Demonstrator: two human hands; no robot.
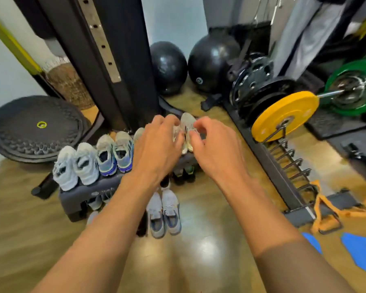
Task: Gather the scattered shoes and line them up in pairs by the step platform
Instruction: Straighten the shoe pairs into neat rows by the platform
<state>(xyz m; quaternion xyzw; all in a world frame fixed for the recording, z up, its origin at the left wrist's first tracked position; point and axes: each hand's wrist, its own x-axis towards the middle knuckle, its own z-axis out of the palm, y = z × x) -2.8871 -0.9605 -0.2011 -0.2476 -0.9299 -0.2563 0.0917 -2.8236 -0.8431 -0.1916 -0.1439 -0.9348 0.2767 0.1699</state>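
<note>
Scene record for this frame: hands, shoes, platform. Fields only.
left hand: grips cream pair, left shoe
right hand: pinches cream pair, right shoe
cream pair: over step platform, right end
white pair: on platform, left end
blue-grey pair: on platform, beside white pair
grey pair: floor, in front of platform

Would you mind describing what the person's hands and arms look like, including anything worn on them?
Both the left hand and the right hand are bare: no gloves, rings, watch or bands in view. The forearms are uncovered too. Near the bottom edge the right arm darkens along a sharp line, perhaps a close-fitting sleeve or a shadow; I cannot tell which.
</note>
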